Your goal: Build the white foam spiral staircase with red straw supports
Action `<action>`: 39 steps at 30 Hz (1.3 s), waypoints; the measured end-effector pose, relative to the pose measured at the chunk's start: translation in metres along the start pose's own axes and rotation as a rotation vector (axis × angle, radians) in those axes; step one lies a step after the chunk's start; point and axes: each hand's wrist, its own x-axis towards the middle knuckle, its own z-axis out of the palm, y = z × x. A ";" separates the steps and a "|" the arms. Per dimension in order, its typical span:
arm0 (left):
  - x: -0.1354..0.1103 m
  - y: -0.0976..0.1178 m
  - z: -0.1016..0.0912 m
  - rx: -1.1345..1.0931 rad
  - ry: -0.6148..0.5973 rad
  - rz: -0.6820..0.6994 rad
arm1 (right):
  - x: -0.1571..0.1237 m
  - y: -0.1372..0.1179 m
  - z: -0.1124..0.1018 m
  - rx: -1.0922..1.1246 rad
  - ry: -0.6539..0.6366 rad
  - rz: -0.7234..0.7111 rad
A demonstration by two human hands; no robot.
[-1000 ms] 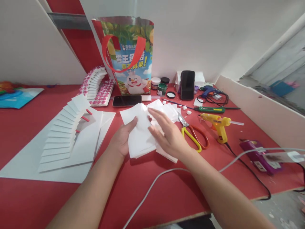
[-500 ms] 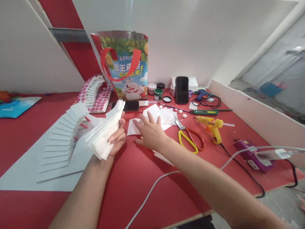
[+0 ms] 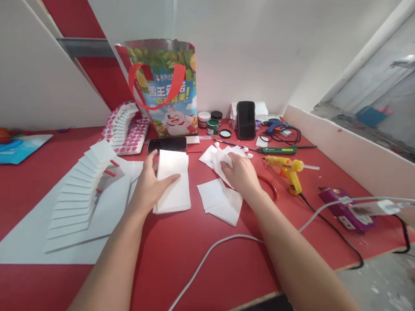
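Note:
A thick stack of folded white tissues [image 3: 175,194] rests squared up at the middle of the red table. My left hand [image 3: 147,183] is at its left edge, thumb across the top and fingers along the side. To the right, my right hand [image 3: 242,172] pinches thin white paper pieces [image 3: 220,159] from a loose, overlapping pile. Nearer to me, between the hands, lie a few more flat white paper pieces [image 3: 223,201]. Scissors show only a red handle [image 3: 274,188] beyond my right wrist; the rest is hidden.
A curved white stepped model [image 3: 76,190] stands at left on a white sheet. Behind are a shopping bag [image 3: 173,95], paint jars [image 3: 212,127] and a phone [image 3: 246,120]. At right lie a yellow glue gun [image 3: 290,170] and purple power strip [image 3: 346,211]. A white cable [image 3: 210,250] crosses the front.
The tissue stack, tilted up in my left hand before, now lies flat at the table's middle. My right hand has moved right, from spread over the papers to pinching some of them.

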 end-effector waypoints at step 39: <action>-0.032 0.029 0.031 -0.920 -0.185 -0.208 | -0.009 0.000 -0.009 1.593 -0.127 0.173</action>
